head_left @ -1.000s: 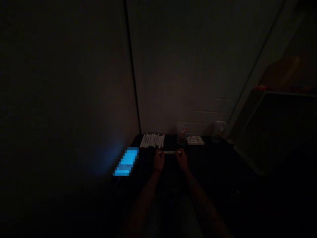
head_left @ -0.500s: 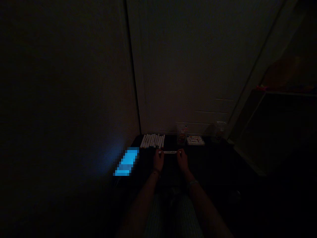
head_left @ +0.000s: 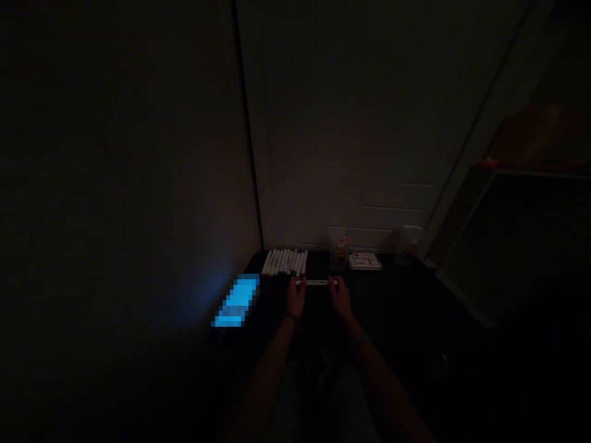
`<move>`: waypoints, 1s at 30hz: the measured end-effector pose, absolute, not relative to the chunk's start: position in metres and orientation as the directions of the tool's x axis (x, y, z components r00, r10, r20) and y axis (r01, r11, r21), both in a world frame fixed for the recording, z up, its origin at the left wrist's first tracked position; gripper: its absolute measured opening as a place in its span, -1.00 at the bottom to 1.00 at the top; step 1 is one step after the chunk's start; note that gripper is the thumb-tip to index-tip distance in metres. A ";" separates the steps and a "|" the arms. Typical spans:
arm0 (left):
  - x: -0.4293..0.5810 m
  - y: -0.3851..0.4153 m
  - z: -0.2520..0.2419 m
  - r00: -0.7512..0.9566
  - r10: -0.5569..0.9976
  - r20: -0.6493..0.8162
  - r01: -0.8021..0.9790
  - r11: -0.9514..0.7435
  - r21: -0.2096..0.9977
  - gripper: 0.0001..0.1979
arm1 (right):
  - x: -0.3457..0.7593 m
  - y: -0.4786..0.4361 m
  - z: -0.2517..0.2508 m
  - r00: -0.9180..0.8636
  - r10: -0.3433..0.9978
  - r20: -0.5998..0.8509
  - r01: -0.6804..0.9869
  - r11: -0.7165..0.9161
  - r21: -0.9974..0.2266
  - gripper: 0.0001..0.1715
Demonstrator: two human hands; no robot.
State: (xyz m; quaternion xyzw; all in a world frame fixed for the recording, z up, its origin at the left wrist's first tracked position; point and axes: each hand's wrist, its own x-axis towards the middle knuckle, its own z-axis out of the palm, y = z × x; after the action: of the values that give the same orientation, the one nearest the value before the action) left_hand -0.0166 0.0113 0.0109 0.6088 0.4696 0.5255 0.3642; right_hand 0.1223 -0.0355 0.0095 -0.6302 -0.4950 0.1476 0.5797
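Note:
The scene is very dark. My left hand and my right hand each pinch one end of a white marker, which lies level between them over a dark surface. Just behind my left hand, a row of several white markers lies side by side. Both forearms reach forward from the bottom of the picture.
A glowing blue screen lies to the left of my hands. Behind the held marker stand a small clear container, a flat white pack and another clear container, all against the wall. A dark cabinet stands at the right.
My hands and the marker have stayed nearly in place; the view has only shifted slightly.

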 end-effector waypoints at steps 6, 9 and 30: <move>-0.016 0.015 0.006 0.016 0.966 0.258 0.207 -0.256 0.944 -0.67 | 0.124 -0.033 0.004 0.461 0.794 0.396 0.476 0.156 -0.866 -0.65; -0.015 0.016 0.006 0.009 0.974 0.224 0.195 -0.222 0.955 -0.66 | 0.125 -0.031 0.003 0.461 0.793 0.398 0.481 0.154 -0.863 -0.64; -0.017 0.017 0.003 0.039 0.964 0.262 0.155 -0.265 0.952 -0.70 | 0.127 -0.032 0.001 0.464 0.802 0.376 0.439 0.161 -0.884 -0.68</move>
State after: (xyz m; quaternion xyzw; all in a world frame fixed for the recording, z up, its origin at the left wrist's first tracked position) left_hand -0.0173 0.0172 0.0035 0.6048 0.4625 0.5164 0.3920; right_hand 0.1265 -0.0322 0.0008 -0.6287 -0.4935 0.1561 0.5804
